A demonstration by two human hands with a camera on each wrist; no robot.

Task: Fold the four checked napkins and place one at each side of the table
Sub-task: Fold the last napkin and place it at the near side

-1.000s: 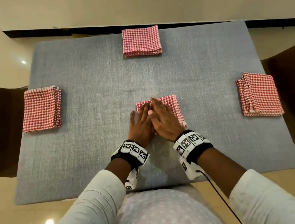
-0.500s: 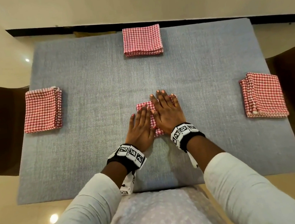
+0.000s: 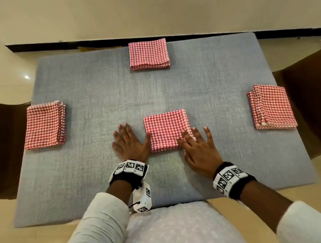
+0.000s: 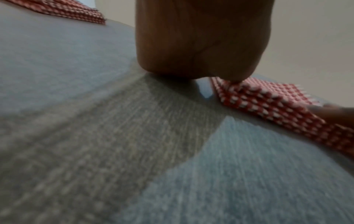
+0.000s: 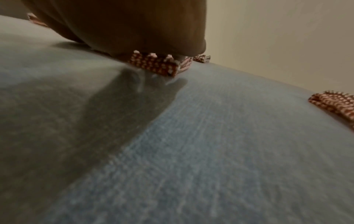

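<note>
Last napkin [image 3: 167,129] folded, near side of counter [image 3: 94,93]. I keep left hand [image 3: 128,144] flat beside it, right hand [image 3: 198,147] fingers [image 3: 187,137] wide on corner. I press gently, edges stay square.

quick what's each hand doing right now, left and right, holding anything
Left hand: open, flat on the grey table, thumb touching the near napkin; holding nothing.
Right hand: open, straight fingers resting on that napkin's near right corner; holding nothing.

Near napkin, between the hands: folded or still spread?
Folded. The near napkin lies as a compact square on the table; the left wrist view shows stacked layers at its edge.
</note>
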